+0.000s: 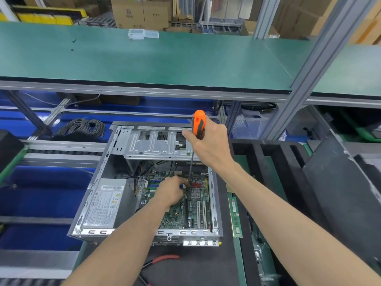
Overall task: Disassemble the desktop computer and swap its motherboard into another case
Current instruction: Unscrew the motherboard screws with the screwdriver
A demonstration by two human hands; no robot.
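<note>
The step in hand looks like unscrewing the motherboard (185, 203), which lies in the open case (99, 182) at lower centre. The right hand (208, 149) grips the screwdriver (198, 124) upright; the left hand (172, 191) steadies its tip, fingers seemingly pinched, though blurred. Next, the tip must stay seated while turning.

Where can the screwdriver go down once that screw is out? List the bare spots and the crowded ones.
Bare: the dark mat in front of the case, right of the red-handled pliers, and the mat strip right of the memory stick. The green upper shelf is largely bare too. Crowded: inside the case, where the left hand and screwdriver work.
</note>
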